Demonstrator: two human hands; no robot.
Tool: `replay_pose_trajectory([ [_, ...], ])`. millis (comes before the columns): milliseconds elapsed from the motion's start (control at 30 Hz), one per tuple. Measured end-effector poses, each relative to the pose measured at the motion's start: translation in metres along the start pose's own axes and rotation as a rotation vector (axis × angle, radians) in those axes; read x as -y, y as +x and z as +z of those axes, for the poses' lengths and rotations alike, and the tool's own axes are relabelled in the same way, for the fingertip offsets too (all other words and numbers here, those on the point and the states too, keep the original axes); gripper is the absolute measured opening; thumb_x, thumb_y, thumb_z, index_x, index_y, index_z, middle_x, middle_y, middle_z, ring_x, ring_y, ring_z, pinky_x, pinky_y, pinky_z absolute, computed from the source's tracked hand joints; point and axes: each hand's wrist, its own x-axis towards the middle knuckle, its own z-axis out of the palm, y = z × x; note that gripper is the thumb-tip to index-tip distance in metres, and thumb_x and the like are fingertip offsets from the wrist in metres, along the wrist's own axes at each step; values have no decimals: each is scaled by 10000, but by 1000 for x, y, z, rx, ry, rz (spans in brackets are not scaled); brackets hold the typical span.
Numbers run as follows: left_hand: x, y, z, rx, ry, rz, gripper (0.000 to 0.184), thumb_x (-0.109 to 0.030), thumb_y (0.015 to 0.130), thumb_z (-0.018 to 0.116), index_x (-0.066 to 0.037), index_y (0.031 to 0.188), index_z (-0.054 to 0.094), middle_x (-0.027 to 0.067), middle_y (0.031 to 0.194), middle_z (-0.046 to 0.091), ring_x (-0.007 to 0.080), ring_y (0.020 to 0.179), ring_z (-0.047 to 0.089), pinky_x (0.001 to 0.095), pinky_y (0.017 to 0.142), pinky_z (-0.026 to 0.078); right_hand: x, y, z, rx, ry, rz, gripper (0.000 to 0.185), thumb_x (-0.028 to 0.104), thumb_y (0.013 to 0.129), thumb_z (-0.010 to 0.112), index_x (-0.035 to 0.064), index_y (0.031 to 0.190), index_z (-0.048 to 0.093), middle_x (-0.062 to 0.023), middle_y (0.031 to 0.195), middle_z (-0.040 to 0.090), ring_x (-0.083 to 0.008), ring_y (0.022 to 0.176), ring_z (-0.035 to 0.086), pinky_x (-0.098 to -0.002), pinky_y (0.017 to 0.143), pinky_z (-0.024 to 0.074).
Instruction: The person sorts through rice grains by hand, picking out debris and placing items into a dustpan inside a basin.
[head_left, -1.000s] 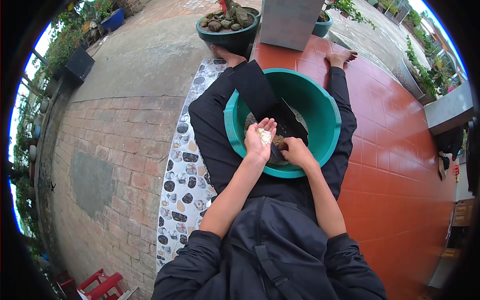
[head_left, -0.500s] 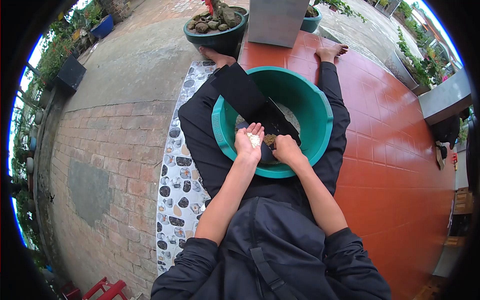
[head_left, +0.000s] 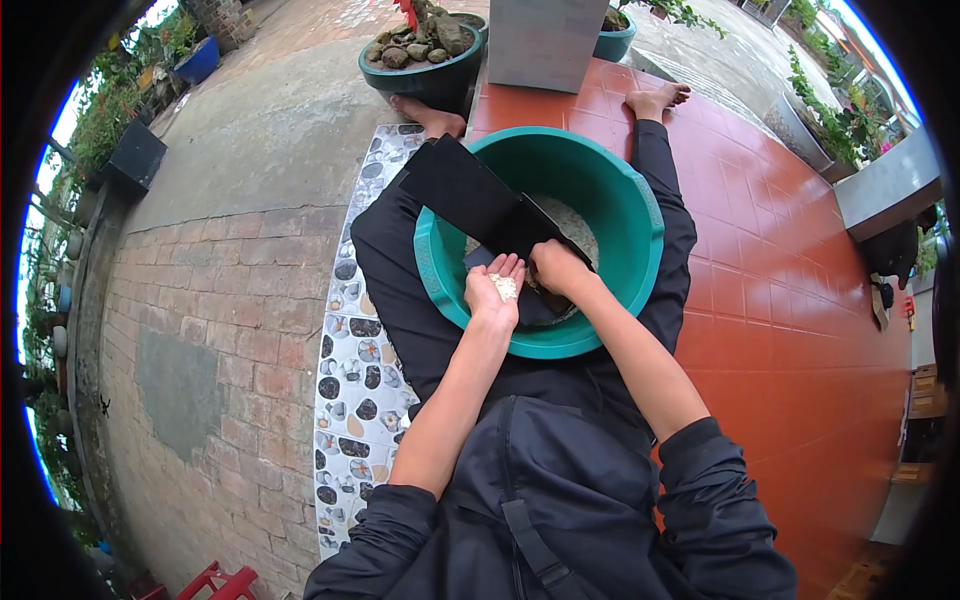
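Observation:
Between my legs stands a green basin [head_left: 640, 215] with pale, grainy material [head_left: 573, 222] on its bottom. A folded black sheet [head_left: 465, 190] lies over its left rim and reaches down inside. My left hand [head_left: 493, 290] is palm up over the near left part of the basin, cupped around a small heap of pale flakes [head_left: 504, 287]. Just to its right, my right hand [head_left: 558, 268] reaches down to the black sheet with its fingers bent together. Its fingertips are partly hidden, and what they hold cannot be made out.
Potted plants in a round pot [head_left: 425, 75] stand beyond my left foot, beside a grey pillar [head_left: 540, 45]. Red tiles [head_left: 760, 370] lie to the right, a pebble-patterned strip [head_left: 350, 400] and brick paving [head_left: 260, 300] to the left. A red stool [head_left: 220, 582] is at bottom left.
My right hand has moved forward and left over the black sheet, hiding most of the brownish heap there. My left hand still holds the flakes. The whole view has shifted slightly.

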Motion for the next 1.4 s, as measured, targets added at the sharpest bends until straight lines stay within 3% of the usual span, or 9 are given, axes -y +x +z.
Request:
replay_pose_trajectory([
  [200, 3, 5, -3, 10, -4, 2, 455, -238, 942, 233, 84, 1144, 484, 235, 1155, 561, 365, 1087, 551, 425, 979, 432, 6, -5, -1, -41, 3, 2, 149, 36, 788, 573, -32, 902, 641, -272, 978, 609, -397, 912, 624, -440, 779, 515],
  [500, 2, 5, -3, 21, 11, 10, 450, -224, 952, 220, 81, 1119, 506, 231, 1134, 577, 362, 1078, 561, 416, 952, 468, 2, -5, 5, -186, -27, -45, 113, 59, 782, 580, -22, 813, 652, -256, 877, 636, -394, 851, 641, -453, 730, 521],
  [800, 1, 4, -1, 24, 9, 28, 445, -235, 951, 232, 69, 1122, 508, 220, 1131, 582, 350, 1069, 566, 414, 951, 465, 12, -5, 6, -181, -138, -67, 117, 119, 790, 592, 30, 776, 667, -181, 816, 667, -349, 812, 662, -420, 724, 529],
  [1400, 0, 3, -1, 42, 8, 21, 454, -243, 949, 234, 68, 1156, 492, 208, 1163, 572, 328, 1085, 563, 389, 954, 443, -10, -1, 8, -142, 110, -29, 108, 15, 730, 623, -37, 812, 671, -268, 818, 635, -394, 790, 648, -446, 706, 527],
])
